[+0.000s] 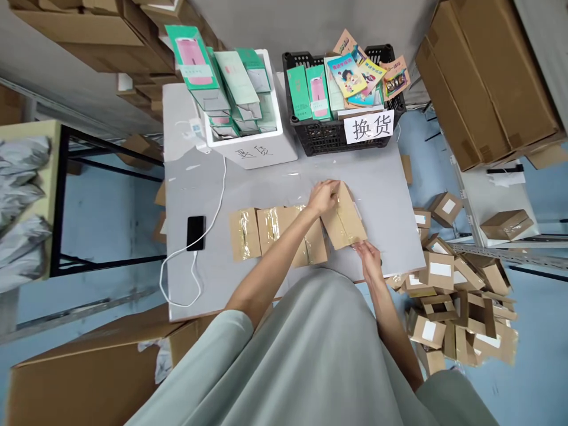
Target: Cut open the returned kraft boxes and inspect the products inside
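Observation:
A small brown cardboard box is tilted at the right end of a row of similar taped boxes on the grey table. My left hand has its fingers closed on the upper left edge of this box. At its lower right corner, my right hand pinches the cardboard between thumb and fingers. Clear tape shines on the boxes in the row, and my left forearm crosses in front of part of them.
A white foam bin and a black crate hold green boxes and booklets at the back. A phone with a white cable lies left. Cardboard boxes are heaped on the floor at right.

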Motion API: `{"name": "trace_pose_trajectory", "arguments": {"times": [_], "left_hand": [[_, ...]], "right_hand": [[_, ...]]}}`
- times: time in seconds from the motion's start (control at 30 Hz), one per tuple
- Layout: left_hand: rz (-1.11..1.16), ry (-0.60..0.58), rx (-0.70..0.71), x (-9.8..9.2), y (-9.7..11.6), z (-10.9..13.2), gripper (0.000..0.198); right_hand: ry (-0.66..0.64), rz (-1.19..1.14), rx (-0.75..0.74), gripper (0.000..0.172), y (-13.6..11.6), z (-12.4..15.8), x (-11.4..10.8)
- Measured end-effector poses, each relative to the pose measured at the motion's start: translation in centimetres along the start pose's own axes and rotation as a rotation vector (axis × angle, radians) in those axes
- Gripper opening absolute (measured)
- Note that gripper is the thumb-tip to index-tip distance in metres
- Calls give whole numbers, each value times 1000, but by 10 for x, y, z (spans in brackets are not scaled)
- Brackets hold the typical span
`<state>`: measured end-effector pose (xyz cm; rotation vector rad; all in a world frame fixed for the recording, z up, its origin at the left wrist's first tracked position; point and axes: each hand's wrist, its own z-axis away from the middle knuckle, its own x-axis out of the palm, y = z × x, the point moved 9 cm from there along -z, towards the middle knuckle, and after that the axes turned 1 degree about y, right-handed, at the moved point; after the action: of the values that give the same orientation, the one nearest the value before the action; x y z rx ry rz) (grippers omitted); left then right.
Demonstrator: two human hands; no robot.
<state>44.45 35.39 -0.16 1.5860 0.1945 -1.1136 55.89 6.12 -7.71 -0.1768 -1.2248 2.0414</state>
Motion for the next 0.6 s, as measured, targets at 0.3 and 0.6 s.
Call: {"name": "trace_pose_trajectory", "arguments": {"times": [0.3, 0.6], "left_hand": [[135, -90, -6, 31, 14, 27, 84], [130, 560, -604, -114, -173, 279, 107]], "right_hand": [[-33, -16, 257, 27, 30, 29, 32], [85, 111, 414, 78, 59, 55, -4]]}}
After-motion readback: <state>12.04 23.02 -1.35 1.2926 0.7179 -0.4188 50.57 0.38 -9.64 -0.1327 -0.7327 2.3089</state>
